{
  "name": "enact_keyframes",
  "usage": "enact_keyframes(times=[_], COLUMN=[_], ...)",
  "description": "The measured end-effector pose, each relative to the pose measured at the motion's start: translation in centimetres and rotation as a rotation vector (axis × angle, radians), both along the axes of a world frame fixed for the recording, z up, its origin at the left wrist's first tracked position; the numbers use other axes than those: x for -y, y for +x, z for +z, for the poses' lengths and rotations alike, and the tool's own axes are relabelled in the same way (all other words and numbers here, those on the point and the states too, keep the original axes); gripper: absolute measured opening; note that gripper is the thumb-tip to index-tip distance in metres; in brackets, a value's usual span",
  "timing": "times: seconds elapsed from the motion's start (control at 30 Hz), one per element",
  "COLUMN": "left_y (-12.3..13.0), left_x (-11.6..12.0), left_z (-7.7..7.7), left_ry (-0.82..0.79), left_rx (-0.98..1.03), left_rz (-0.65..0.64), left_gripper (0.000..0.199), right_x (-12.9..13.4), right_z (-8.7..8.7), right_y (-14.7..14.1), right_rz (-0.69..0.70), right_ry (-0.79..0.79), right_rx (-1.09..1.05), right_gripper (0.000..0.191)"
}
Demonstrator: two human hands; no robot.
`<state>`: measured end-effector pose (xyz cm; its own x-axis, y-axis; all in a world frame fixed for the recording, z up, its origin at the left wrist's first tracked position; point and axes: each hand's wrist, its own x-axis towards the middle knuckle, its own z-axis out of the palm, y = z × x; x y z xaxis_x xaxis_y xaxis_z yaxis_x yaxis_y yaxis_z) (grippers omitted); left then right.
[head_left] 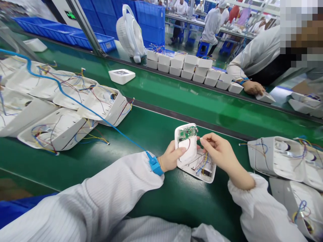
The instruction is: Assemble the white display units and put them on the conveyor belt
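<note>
While left hand [171,157] grips white cover [191,149], right hand [219,152] pinches narrow; green sign [70,15] illegible.

The white cover [188,149] with green circuit board [188,132] stands tilted above the open white housing [199,166], right of centre.

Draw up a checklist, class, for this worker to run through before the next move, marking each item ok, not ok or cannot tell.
1. Left hand steadies the white cover: ok.
2. Circuit board in view, unobscured by the left hand: ok.
3. Blue wrist strap on, cord attached: ok.
4. Right hand has a connector in its grip: cannot tell; too small.
5. Open housing covered, wires enclosed: not ok; wires exposed.
6. Every wire seated: cannot tell.
</note>
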<state>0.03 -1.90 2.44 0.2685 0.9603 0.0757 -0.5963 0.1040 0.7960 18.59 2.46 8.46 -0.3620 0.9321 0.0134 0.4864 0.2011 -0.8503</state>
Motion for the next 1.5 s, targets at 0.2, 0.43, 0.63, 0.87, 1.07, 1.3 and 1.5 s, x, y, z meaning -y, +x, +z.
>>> enact_keyframes(times=[0.2, 0.43, 0.63, 0.87, 1.07, 1.3, 1.5], left_y=[0.1, 0.2, 0.1, 0.2, 0.2, 0.2, 0.0], left_x=[0.1, 0.0, -0.4, -0.2, -0.1, -0.2, -0.3], left_z=[0.6, 0.6, 0.1, 0.0, 0.1, 0.1, 0.2], left_ry=[-0.070, -0.066, 0.015, 0.153, 0.117, 0.137, 0.105], left_rx=[0.013, -0.016, -0.141, -0.233, -0.233, -0.237, -0.209], left_rz=[-0.029, -0.039, -0.027, -0.032, -0.037, -0.025, -0.070], left_gripper=[0.059, 0.054, 0.047, 0.049, 0.047, 0.044, 0.044], right_x=[-0.2, -0.6, 0.3, 1.3, 1.1, 1.3, 0.4], right_z=[-1.0, -1.5, 0.7, 1.3, 0.9, 1.0, -0.7], right_y=[-0.2, 0.1, -0.2, -1.0, -1.2, -1.3, -0.6], right_rz=[-0.117, 0.000, 0.050, 0.020, -0.004, 0.006, -0.051], right_ry=[0.320, 0.544, 0.214, -0.022, 0.012, 0.056, 0.448], right_rx=[0.259, 0.507, 0.198, 0.032, 0.012, 0.006, 0.094], right_gripper=[0.018, 0.019, 0.018, 0.022, 0.023, 0.025, 0.020])
